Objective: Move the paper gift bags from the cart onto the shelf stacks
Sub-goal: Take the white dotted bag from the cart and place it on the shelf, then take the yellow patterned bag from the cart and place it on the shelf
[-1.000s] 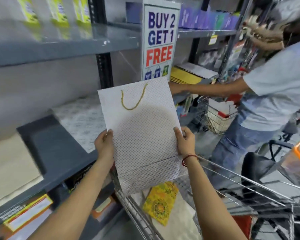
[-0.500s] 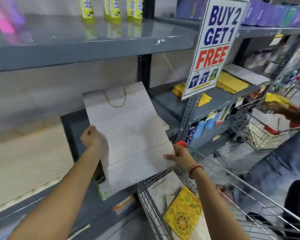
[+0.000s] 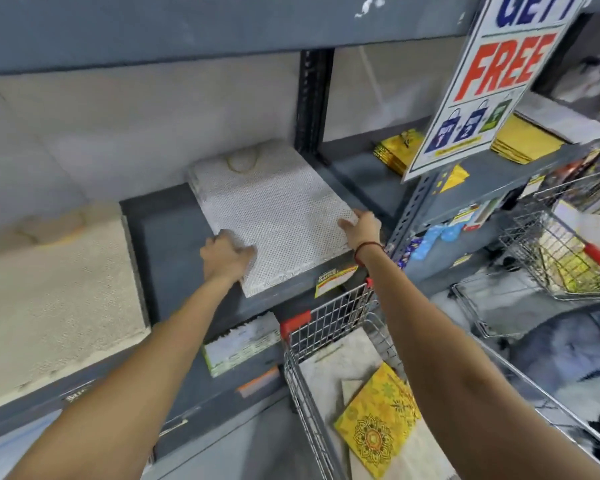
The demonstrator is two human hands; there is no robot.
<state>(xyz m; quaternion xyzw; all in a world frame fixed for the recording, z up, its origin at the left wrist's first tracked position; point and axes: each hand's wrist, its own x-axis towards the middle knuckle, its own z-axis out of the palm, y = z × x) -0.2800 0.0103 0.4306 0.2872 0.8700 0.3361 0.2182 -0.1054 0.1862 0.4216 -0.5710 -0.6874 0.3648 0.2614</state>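
Bag (image 3: 274, 216) now down on stack (image 3: 293, 276); left grip (image 3: 227, 256) pinches its 7 o'clock edge, right grip (image 3: 362, 227) presses flat, fingers straight. Near corner could slip off once released.

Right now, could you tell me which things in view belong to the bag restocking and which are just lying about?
Job in hand: white dotted bag, left hand, right hand, grey shelf, cart, yellow patterned bag in the cart.
Just lying about: promotion sign, wire basket, price label.

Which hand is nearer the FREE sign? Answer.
Right. The right hand touches the white gift bag on its right, below the sign; the left hand is at its left corner.
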